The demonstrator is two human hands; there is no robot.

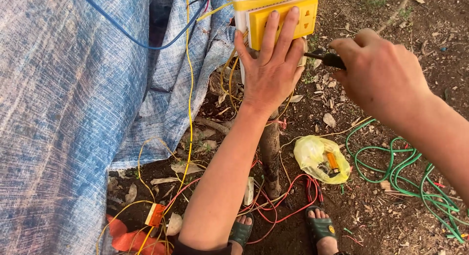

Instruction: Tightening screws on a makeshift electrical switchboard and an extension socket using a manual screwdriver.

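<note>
My left hand (270,64) lies flat with fingers spread over a yellow socket plate (308,18) set on a white board (239,10) fixed to a thin wooden post (270,152). My right hand (378,74) grips a dark-handled screwdriver (325,58); its tip points left at the right edge of the board, just beside my left hand. Yellow wires (189,89) run down from the board.
A blue woven tarp (63,113) fills the left side. On the dirt lie a yellow plastic bag with small parts (320,157), a coiled green wire (405,167), red wires (288,196), an orange connector (155,215) and dry leaves. My sandalled feet (320,228) stand below.
</note>
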